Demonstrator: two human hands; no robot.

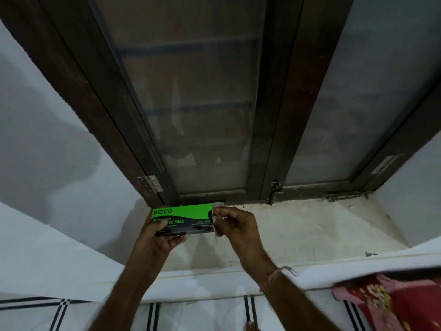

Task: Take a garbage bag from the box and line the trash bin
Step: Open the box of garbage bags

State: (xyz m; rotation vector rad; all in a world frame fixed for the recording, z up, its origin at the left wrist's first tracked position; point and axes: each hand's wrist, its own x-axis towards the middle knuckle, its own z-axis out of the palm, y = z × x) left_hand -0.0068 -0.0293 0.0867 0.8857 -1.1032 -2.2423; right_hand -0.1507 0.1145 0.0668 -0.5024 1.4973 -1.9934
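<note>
**Box of garbage bags held in both grips at the window sill**

I hold the garbage bag box in front of me, lifted just above the near left part of the window sill. The box is green along its top and black below, lies lengthwise from left to right, and its printed face is turned toward me.

My left grip is closed round the left half of the box from below, with the thumb across the printed face and the fingers curled under the bottom edge. My right grip is closed on the right end of the box, its fingertips pinching that end at the top and bottom corners. Whether the end flap is open I cannot tell. A thin thread is tied round my right wrist.

Behind the box stands a window with a dark wooden frame and frosted panes. A metal hinge sits at its lower left and a bolt latch at the foot of the middle post. The sill is white and stained.

Below my arms is a white surface with black stripes. A red flowered cloth lies at the lower right.
</note>
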